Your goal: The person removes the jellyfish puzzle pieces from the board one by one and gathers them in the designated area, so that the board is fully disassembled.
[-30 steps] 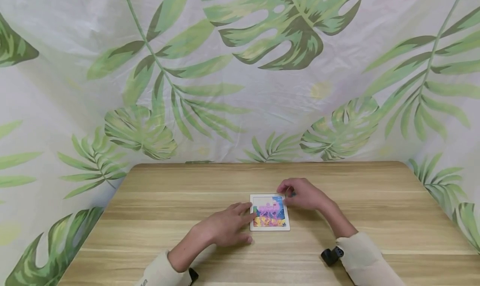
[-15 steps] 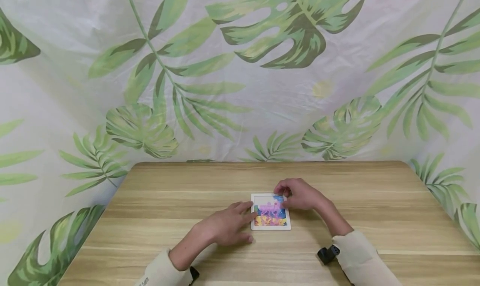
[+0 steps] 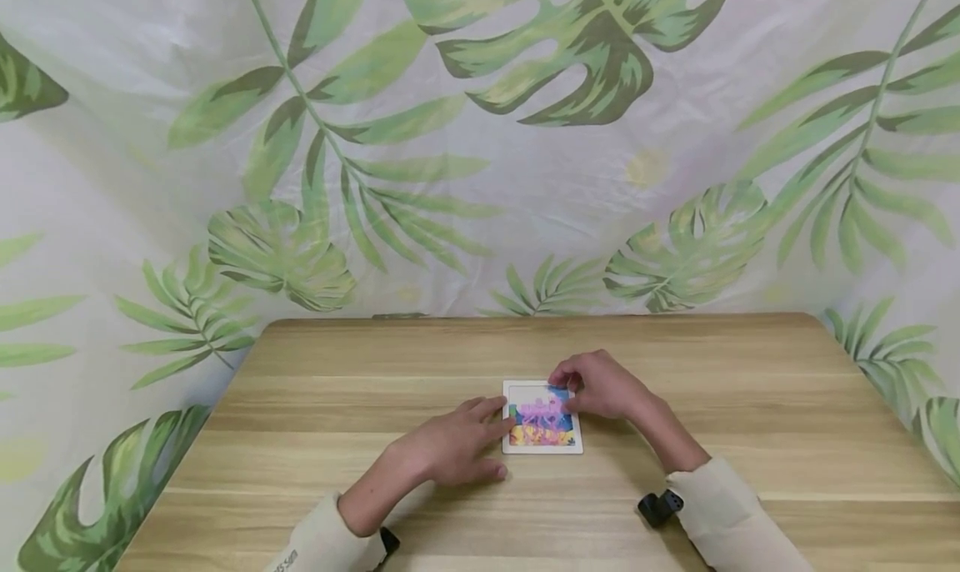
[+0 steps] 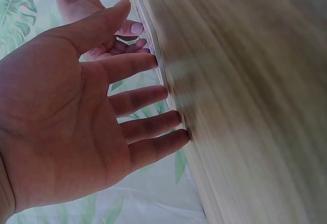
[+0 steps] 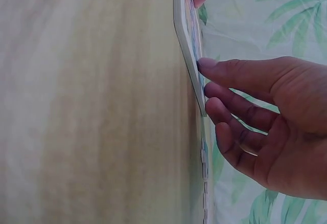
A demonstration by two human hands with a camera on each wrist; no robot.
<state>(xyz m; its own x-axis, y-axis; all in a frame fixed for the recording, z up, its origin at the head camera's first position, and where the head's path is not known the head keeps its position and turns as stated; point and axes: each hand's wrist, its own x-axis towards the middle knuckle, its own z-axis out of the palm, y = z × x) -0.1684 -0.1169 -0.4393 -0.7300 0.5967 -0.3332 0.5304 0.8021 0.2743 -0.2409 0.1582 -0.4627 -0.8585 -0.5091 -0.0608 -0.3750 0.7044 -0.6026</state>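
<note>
A square white-framed picture puzzle [image 3: 543, 449] lies flat on the table, showing a pink tentacled creature above yellow and blue shapes; its upper left is plain white. Spread straight fingers of my left hand [image 3: 459, 444] touch the frame's left side, with two fingertips over it. My right hand [image 3: 604, 385] holds the upper right corner between thumb and curled index finger. In the right wrist view the thumb [image 5: 240, 73] touches the picture's face, and the other fingers curl by the frame's edge. In the left wrist view the puzzle [image 4: 148, 22] appears edge-on.
The wooden table [image 3: 360, 355] stretches out around the puzzle, its far edge close to a leaf-patterned cloth [image 3: 450, 222]. Several small thin flat shapes [image 5: 205, 170] lie beyond the puzzle in the right wrist view. A black wrist camera [image 3: 660, 508] sits at the right sleeve.
My right hand has moved slightly left onto the puzzle's upper right corner, its thumb coming over the picture. My left hand stays at the frame's left side.
</note>
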